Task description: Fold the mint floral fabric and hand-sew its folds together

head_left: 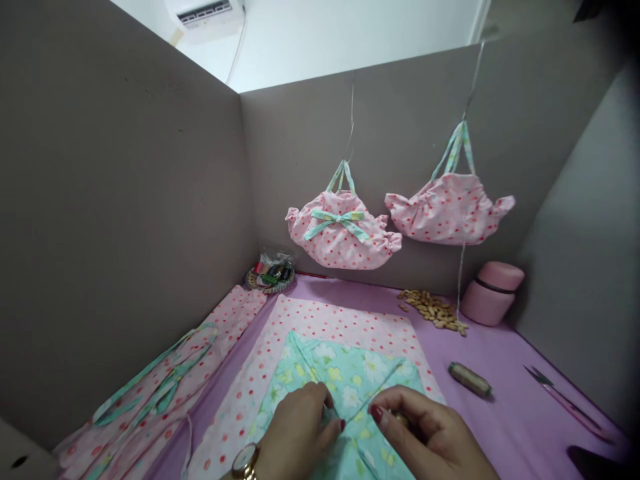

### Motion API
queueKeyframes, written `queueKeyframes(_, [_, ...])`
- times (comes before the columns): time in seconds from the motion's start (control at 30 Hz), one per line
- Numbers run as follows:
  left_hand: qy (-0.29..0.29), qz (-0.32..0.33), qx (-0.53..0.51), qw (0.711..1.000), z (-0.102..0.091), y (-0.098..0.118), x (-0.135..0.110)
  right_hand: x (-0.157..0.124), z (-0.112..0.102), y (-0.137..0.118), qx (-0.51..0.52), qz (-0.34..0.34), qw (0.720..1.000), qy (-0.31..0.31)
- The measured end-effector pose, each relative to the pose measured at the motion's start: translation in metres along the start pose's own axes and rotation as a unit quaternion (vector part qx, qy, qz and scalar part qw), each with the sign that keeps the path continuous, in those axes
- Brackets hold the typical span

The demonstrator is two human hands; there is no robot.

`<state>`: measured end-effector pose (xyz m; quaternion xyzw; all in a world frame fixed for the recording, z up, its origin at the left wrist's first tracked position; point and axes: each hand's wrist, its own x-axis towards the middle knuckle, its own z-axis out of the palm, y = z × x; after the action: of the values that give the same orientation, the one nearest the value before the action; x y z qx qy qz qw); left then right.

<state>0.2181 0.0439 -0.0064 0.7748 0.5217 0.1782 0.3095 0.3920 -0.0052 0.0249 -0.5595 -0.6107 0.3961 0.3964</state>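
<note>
A mint-green floral cloth [373, 363] lies over a pink cloth with red dots [345, 320]. It has diagonal folded edges or seams. My left hand [305, 420], with a gold watch at the wrist, pinches the floral cloth near its middle. Just to the right, my right hand [425, 430] is closed, thumb against forefinger, right above the same cloth. What sits between those fingertips is too small to make out; a bit of something gold-coloured shows within the curled fingers.
A thread spool [470, 380], pink-handled scissors [570, 403], a pink jar [493, 293] and a peanut-like pile [433, 308] are on the right. Dotted cloth with green ties [200, 360] and a basket of threads [270, 277] lie left. Two dotted garments [345, 243] hang from strings ahead.
</note>
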Motion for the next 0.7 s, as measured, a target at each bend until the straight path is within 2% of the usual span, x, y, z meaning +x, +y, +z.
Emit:
queueKeyframes(0.27, [-0.021,-0.007,0.038,0.999,0.007,-0.006,0.006,-0.003,-0.002,0.001,0.001,0.009,1.0,-0.017])
queueKeyframes(0.37, [-0.001,0.007,0.015,1.0,0.007,-0.009,0.011,-0.003,0.0,-0.001,-0.002,0.003,1.0,-0.005])
queueKeyframes(0.47, [0.011,0.027,-0.11,0.994,0.003,-0.011,0.016,-0.003,0.002,-0.007,-0.01,-0.017,0.999,0.028])
queueKeyframes(0.57, [-0.019,0.041,-0.224,0.973,-0.004,-0.006,0.016,-0.005,-0.001,-0.018,-0.016,-0.028,0.998,0.061])
queueKeyframes(0.7, [-0.079,0.035,-0.359,0.929,-0.012,0.017,-0.011,-0.025,-0.014,-0.034,-0.01,-0.059,0.99,0.126])
